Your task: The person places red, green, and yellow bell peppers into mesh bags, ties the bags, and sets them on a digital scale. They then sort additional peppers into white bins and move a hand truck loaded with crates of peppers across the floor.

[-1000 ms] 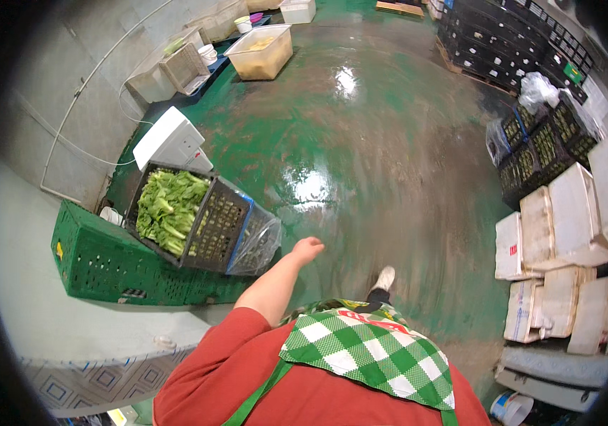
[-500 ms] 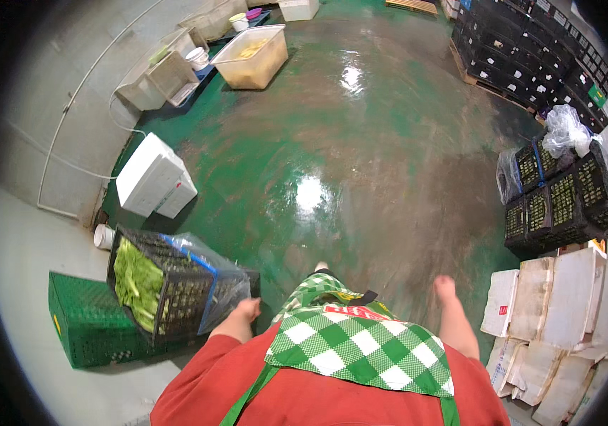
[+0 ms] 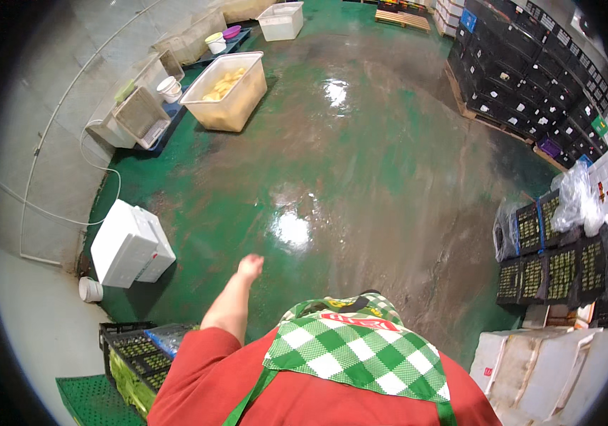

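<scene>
My left hand (image 3: 250, 267) is out in front of me over the wet floor (image 3: 361, 234). Its fingers look curled in, with nothing seen in them. My right hand is out of the picture. Close to my left sleeve stands a black crate (image 3: 149, 357) of leafy greens (image 3: 131, 390), partly covered with clear plastic and a blue strap. A green crate (image 3: 91, 397) is beside it at the lower left edge. My arm hides part of the black crate.
White foam boxes (image 3: 130, 245) stand by the left wall, near a white bucket (image 3: 90, 290). Farther off is a pale tub (image 3: 229, 106) with yellow contents. On the right are stacked black crates (image 3: 517, 71), more black crates with plastic (image 3: 559, 273), and foam boxes (image 3: 534, 366).
I have moved forward, so the tub, boxes and crates sit lower in view. My left hand has swung forward, away from the black crate. The right hand has left the picture.
</scene>
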The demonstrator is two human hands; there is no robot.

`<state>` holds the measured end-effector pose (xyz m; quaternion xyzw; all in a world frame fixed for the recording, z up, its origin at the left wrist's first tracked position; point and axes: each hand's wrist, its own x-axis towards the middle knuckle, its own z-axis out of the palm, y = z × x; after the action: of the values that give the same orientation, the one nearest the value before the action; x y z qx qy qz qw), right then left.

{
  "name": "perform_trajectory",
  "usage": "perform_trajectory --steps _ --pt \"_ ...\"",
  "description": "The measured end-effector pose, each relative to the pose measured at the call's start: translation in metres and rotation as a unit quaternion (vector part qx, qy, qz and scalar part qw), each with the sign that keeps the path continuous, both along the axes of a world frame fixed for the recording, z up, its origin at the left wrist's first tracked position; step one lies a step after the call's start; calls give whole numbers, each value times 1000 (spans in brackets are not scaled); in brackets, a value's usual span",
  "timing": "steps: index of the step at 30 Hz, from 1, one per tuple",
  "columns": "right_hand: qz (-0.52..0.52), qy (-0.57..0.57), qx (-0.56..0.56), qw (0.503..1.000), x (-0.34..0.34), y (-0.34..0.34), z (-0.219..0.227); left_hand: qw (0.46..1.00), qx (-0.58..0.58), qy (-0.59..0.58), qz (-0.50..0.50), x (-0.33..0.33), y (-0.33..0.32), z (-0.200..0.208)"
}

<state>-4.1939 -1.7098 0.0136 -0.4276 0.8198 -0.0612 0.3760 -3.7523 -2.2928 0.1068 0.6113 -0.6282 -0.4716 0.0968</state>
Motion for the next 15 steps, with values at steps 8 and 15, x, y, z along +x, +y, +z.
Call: perform_trajectory --steps 8,15 --pt "-210 -109 133 962 -120 -141 15 988 48 133 -63 -310 -154 55" --pt "248 188 170 935 -365 -376 32 967 222 -105 74 -234 -188 5"
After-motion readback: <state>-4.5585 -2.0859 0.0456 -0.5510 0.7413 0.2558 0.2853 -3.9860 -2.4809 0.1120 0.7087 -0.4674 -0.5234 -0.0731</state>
